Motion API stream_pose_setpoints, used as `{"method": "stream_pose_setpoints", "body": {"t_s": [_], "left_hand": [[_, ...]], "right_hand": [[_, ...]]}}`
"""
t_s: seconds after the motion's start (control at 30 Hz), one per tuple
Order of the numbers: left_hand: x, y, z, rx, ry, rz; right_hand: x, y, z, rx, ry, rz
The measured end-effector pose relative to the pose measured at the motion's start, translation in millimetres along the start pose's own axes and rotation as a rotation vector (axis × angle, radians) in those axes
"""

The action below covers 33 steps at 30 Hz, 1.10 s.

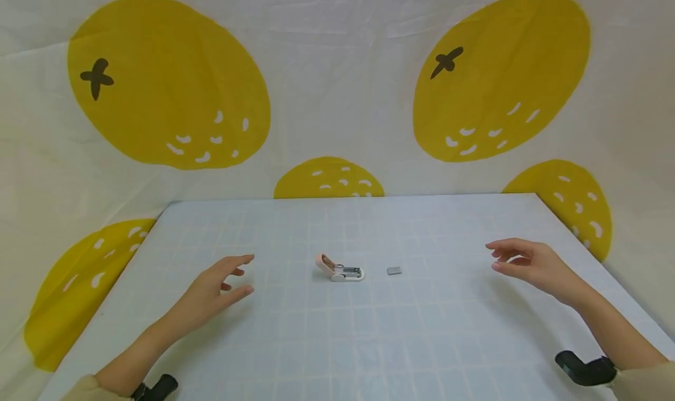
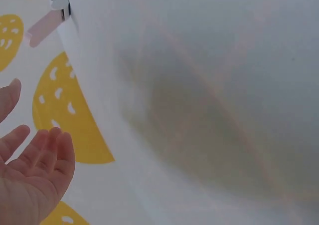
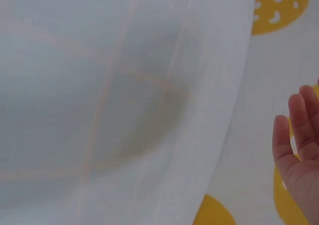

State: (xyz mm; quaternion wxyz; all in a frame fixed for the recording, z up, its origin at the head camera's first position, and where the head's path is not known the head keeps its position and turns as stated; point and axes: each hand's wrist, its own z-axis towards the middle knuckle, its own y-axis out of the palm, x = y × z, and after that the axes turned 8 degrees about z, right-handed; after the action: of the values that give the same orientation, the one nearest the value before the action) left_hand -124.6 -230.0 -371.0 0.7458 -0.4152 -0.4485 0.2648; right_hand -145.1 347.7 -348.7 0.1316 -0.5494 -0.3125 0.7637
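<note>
A small stapler (image 1: 348, 277), pink on top and white below, lies mid-table in the head view with its pink top swung up to the left, baring a metal channel. Just right of it is a little grey block (image 1: 394, 270) that looks like a strip of staples. My left hand (image 1: 216, 286) hovers over the table left of the stapler, fingers loosely bent and holding nothing. Farther off, to the right of the block, my right hand (image 1: 532, 264) is also raised with relaxed fingers. The left wrist view catches the stapler's pink top (image 2: 45, 28) beyond my fingers (image 2: 62, 155).
A pale blue table cover (image 1: 358, 342) with a faint grid spans the tabletop. Behind it hangs a white cloth (image 1: 337, 96) printed with large yellow fruit shapes. Dark straps (image 1: 585, 369) sit near both wrists.
</note>
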Motion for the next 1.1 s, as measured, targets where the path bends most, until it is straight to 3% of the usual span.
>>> {"method": "stream_pose_setpoints", "body": {"t_s": [0.2,0.73,1.1], "left_hand": [[4.5,10.6,5.4,-0.040,-0.025,-0.127],[21.2,50.6,38.3,-0.104,-0.092,-0.367],[35.8,63.8,63.5,-0.122,-0.081,-0.375]], "right_hand": [[-1.7,23.7,12.8,-0.089,0.044,0.022],[-4.1,72.1,58.6,-0.261,0.034,0.071],[2.2,102.6,75.4,-0.282,-0.009,0.057]]}}
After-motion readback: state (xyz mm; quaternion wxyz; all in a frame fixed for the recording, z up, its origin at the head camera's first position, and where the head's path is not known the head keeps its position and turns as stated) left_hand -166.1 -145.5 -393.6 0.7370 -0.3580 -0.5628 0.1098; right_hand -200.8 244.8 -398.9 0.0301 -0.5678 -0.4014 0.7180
